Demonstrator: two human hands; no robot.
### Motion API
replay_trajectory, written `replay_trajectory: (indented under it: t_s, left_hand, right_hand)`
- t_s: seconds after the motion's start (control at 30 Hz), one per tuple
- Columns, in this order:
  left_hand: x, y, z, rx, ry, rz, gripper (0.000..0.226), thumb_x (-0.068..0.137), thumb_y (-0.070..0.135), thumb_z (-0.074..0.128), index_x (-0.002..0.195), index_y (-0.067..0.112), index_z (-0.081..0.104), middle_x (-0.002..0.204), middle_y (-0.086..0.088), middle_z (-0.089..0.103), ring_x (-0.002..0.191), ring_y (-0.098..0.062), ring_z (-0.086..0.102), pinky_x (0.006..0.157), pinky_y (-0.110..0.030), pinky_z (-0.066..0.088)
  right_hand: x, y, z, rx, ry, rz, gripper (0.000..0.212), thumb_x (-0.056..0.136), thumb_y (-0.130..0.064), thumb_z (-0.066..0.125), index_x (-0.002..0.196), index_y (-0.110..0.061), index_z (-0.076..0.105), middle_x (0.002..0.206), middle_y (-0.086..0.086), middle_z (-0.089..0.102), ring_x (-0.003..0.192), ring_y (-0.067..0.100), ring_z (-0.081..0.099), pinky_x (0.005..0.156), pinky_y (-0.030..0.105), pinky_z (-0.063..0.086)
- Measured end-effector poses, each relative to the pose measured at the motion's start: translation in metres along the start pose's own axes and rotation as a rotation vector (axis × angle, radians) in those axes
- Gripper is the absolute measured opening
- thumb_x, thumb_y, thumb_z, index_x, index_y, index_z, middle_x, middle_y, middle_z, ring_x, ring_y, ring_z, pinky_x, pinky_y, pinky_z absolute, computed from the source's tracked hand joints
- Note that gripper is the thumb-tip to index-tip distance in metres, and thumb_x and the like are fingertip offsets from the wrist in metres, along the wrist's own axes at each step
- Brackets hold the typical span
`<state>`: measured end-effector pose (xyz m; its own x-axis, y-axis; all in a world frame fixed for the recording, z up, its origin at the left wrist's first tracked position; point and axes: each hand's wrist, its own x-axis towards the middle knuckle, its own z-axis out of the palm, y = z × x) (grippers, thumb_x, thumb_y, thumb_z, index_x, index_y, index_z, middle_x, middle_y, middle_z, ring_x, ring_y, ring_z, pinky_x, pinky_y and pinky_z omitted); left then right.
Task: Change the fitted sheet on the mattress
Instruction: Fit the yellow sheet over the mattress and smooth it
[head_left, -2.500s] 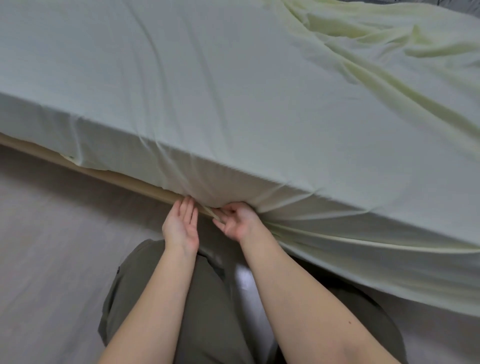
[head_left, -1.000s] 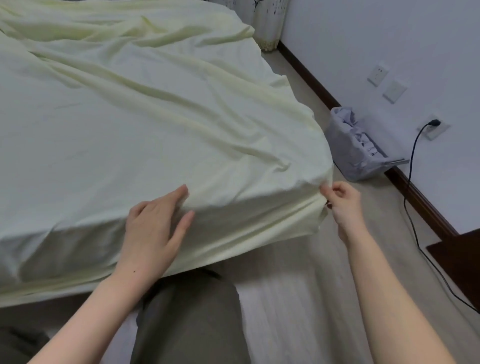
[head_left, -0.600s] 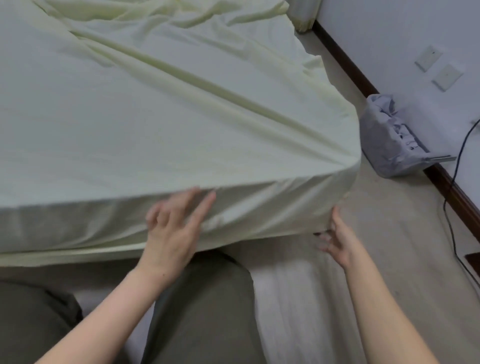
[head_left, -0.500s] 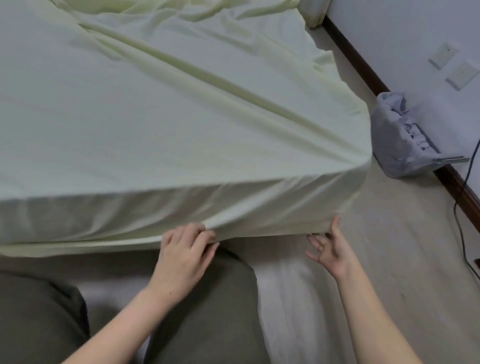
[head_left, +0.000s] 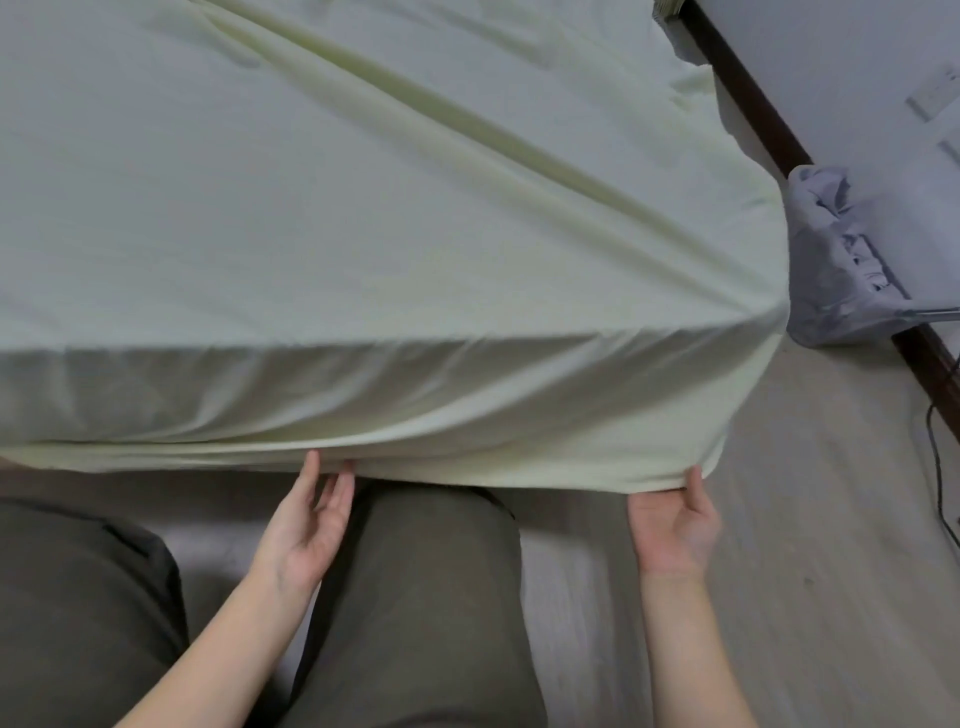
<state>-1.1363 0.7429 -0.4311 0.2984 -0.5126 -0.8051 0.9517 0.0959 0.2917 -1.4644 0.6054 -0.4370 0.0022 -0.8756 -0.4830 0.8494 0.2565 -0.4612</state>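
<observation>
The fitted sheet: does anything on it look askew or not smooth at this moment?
Yes. A long diagonal fold crosses the fitted sheet toward the near right corner, and the hem hangs loose below the side, not yet tucked under.

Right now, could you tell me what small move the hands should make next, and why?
Probably tuck the fitted sheet under: the left hand and right hand sit palm-up at its hem, which hangs loose near the corner.
</observation>
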Motion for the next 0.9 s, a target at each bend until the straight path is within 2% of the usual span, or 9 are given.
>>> replay_trajectory:
  t_s: [0.13,0.2,0.37,0.47,0.57,0.7,0.77,0.83,0.9]
  left_hand:
    - [0.003,0.002,-0.001,0.089,-0.043,-0.019,0.017,0.088,0.031,0.061,0.075,0.023,0.053,0.061,0.01,0.054,0.061,0.001,0.056,0.052,-0.012,0.044]
    - [0.007,0.004,-0.004,0.155,-0.038,-0.054,0.02,0.091,0.034,0.059,0.074,0.026,0.052,0.054,0.011,0.045,0.047,0.0,0.046,0.043,-0.012,0.034]
    - [0.018,0.009,-0.014,0.298,0.106,-0.07,0.017,0.09,0.035,0.064,0.087,0.022,0.054,0.075,0.001,0.036,0.07,-0.006,0.048,0.055,-0.016,0.037]
    - [0.018,0.019,-0.02,0.338,0.114,-0.03,0.017,0.09,0.031,0.065,0.099,0.023,0.053,0.07,0.004,0.047,0.06,-0.004,0.047,0.051,-0.016,0.034]
    - [0.017,0.025,-0.027,0.415,0.117,0.018,0.007,0.09,0.013,0.063,0.095,0.015,0.058,0.064,0.002,0.059,0.039,-0.003,0.043,0.037,-0.014,0.034]
    - [0.015,0.025,-0.034,0.431,0.197,0.042,0.008,0.089,0.0,0.056,0.091,0.009,0.057,0.065,-0.003,0.06,0.044,-0.007,0.049,0.037,-0.014,0.039]
    - [0.012,0.026,-0.035,0.423,0.208,0.046,0.013,0.09,0.0,0.05,0.085,0.011,0.056,0.07,-0.003,0.058,0.055,-0.009,0.051,0.041,-0.014,0.042]
    - [0.01,0.028,-0.036,0.394,0.188,0.058,0.021,0.086,-0.006,0.042,0.083,0.01,0.055,0.074,-0.004,0.058,0.061,-0.012,0.056,0.054,-0.017,0.047]
    - [0.007,0.032,-0.038,0.253,0.079,0.046,0.034,0.08,-0.011,0.032,0.096,0.005,0.057,0.091,-0.01,0.062,0.082,-0.022,0.061,0.083,-0.026,0.049]
  right_hand:
    - [-0.014,-0.003,0.003,-0.041,-0.05,0.071,0.078,0.073,-0.042,0.067,0.144,-0.016,0.045,0.139,0.002,0.054,0.133,0.024,0.047,0.113,0.046,0.034]
    - [-0.019,-0.001,0.001,-0.069,-0.094,0.085,0.07,0.067,-0.038,0.073,0.132,-0.016,0.059,0.131,0.003,0.062,0.126,0.025,0.054,0.106,0.047,0.042]
    - [-0.021,0.005,-0.004,-0.101,-0.09,0.11,0.035,0.08,-0.026,0.064,0.112,-0.015,0.072,0.119,0.003,0.07,0.113,0.021,0.065,0.094,0.045,0.05]
    - [-0.011,0.004,-0.012,-0.352,0.112,0.122,0.019,0.089,-0.013,0.059,0.107,-0.014,0.067,0.097,0.001,0.076,0.074,0.011,0.073,0.065,0.025,0.061]
    - [0.003,0.0,-0.034,-0.438,0.374,0.103,0.019,0.095,-0.006,0.053,0.089,-0.024,0.055,0.062,-0.012,0.068,0.032,-0.001,0.041,0.031,0.011,0.03]
    - [0.002,0.012,-0.039,-0.627,0.561,0.047,0.008,0.096,-0.016,0.054,0.096,-0.024,0.052,0.072,-0.006,0.062,0.056,0.003,0.054,0.051,0.019,0.051]
    - [-0.004,0.024,-0.031,-0.728,0.562,0.06,0.004,0.093,-0.024,0.051,0.092,-0.026,0.054,0.086,-0.005,0.057,0.073,0.006,0.053,0.07,0.03,0.045]
    - [-0.009,0.034,-0.024,-0.629,0.426,0.068,0.013,0.086,-0.026,0.051,0.098,-0.028,0.057,0.092,-0.007,0.063,0.08,0.006,0.056,0.075,0.03,0.043]
    - [-0.013,0.043,-0.018,-0.351,0.212,0.084,0.048,0.076,-0.036,0.064,0.122,-0.024,0.056,0.106,-0.001,0.07,0.099,0.015,0.065,0.088,0.038,0.05]
